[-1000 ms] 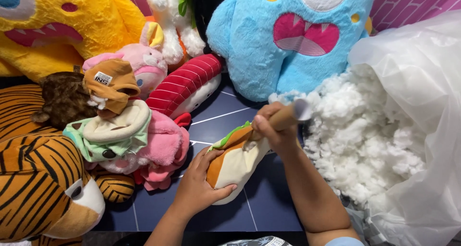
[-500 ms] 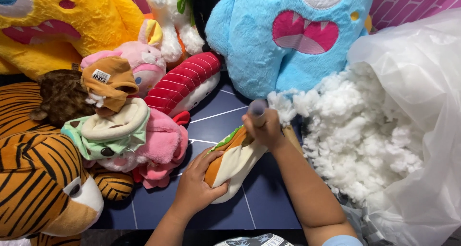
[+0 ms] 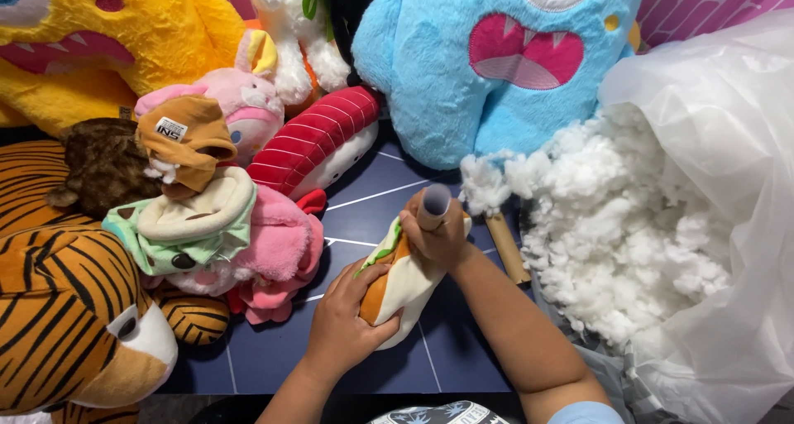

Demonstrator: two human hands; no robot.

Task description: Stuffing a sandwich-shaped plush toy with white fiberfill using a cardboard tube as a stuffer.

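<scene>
Hands meet at lower centre: left hand (image 3: 347,320) cups the orange-and-cream plush (image 3: 397,287); right hand (image 3: 438,238) clenches a grey stuffing tube (image 3: 433,205) at its top. Angled thrusts could likely split the seam or spill loose fibrefill (image 3: 612,225).

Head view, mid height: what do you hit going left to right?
Tiger plush → pink plush → left hand → orange and cream plush → right hand gripping a grey tube → white stuffing → clear plastic bag.
</scene>
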